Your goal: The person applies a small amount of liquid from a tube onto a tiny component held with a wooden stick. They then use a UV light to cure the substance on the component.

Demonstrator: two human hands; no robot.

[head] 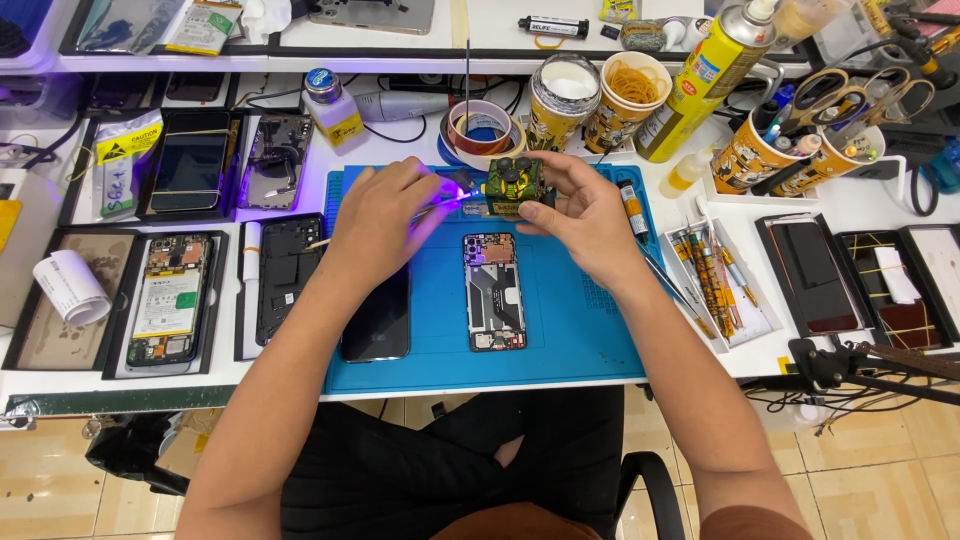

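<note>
Green camera module board [514, 183] sits at the top edge of the blue mat [570, 340], pinched between the fingers of your right hand [580, 215] and held just above the mat. Your left hand [375, 222] is closed around a small UV torch [440, 197], its violet glow landing on the left side of the board. Head view: an opened phone [494, 292] lies back-up on the mat just below the board, untouched. A black phone [375, 325] lies partly under your left forearm at the mat's left edge. Tape rolls [481, 130] and paper cups [598, 100] stand just behind the board; tray of tweezers [712, 280] right of your right wrist.
</note>
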